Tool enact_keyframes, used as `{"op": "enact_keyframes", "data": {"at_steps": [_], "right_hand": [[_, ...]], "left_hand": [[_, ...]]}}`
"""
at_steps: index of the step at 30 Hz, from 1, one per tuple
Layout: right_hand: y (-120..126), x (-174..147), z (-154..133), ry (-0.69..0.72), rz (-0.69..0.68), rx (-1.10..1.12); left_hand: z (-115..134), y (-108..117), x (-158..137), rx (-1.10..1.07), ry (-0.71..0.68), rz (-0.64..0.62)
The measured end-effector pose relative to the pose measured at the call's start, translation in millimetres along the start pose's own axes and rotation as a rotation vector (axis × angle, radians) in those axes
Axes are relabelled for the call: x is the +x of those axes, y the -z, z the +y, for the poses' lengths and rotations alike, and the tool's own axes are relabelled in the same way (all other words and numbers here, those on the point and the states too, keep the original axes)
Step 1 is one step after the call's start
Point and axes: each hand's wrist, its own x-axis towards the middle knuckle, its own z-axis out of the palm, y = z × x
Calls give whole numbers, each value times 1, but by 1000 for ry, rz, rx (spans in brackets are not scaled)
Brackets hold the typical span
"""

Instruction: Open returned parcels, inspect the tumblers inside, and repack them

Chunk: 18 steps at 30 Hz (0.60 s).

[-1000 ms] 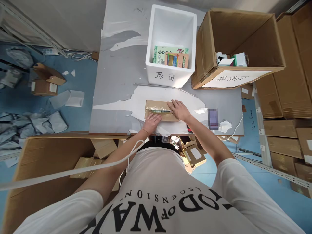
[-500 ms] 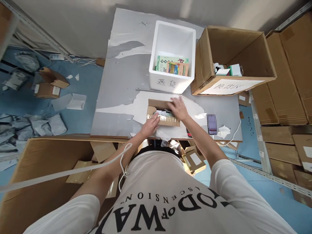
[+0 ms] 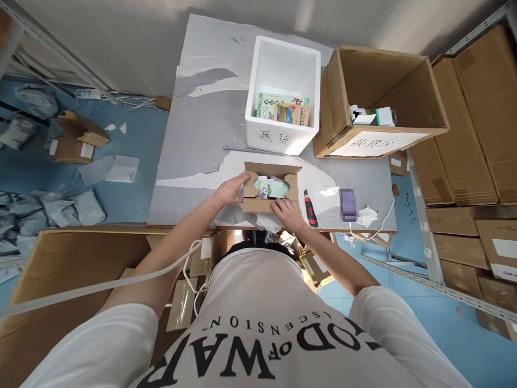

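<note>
A small cardboard box [image 3: 262,205] lies on the grey table in front of me, its flaps spread apart. Inside it I see a pale green item and a white piece with a printed cartoon picture [image 3: 263,188]; their exact kind I cannot make out. My left hand [image 3: 231,189] grips the box's left side, fingers at its upper left corner. My right hand [image 3: 289,213] has its fingers bent over the front flap near the right corner. Just right of the box lies a red and black box cutter [image 3: 310,209], touched by neither hand.
Behind stand a white foam box [image 3: 269,139] with printed packets and a large carton [image 3: 329,108] with small boxes. A phone [image 3: 348,205] on a cable and crumpled paper [image 3: 367,216] lie at right. A big open carton [image 3: 36,269] stands below the table's left front edge.
The front flap has been folded outward, uncovering the contents. My left hand has gone from the front to the left side; my right hand from the back edge to the front flap.
</note>
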Motion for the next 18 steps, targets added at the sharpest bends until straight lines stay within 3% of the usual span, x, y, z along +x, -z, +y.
{"op": "enact_keyframes", "data": {"at_steps": [3,7,10,13,16,18], "right_hand": [[4,-9,8,-31,3,207],[37,18,44,-32,-259,412],[61,52,58,0,-452,232],[70,78,50,8,-521,55],[69,85,38,-37,-534,-84],[66,76,37,-71,-469,-159]], "left_hand": [[11,12,-8,115,-66,-60],[42,33,-9,331,-30,-135],[72,38,11,307,-51,-168],[93,31,42,183,-137,-310],[98,22,60,226,-20,-368],[94,17,57,274,89,-277]]}}
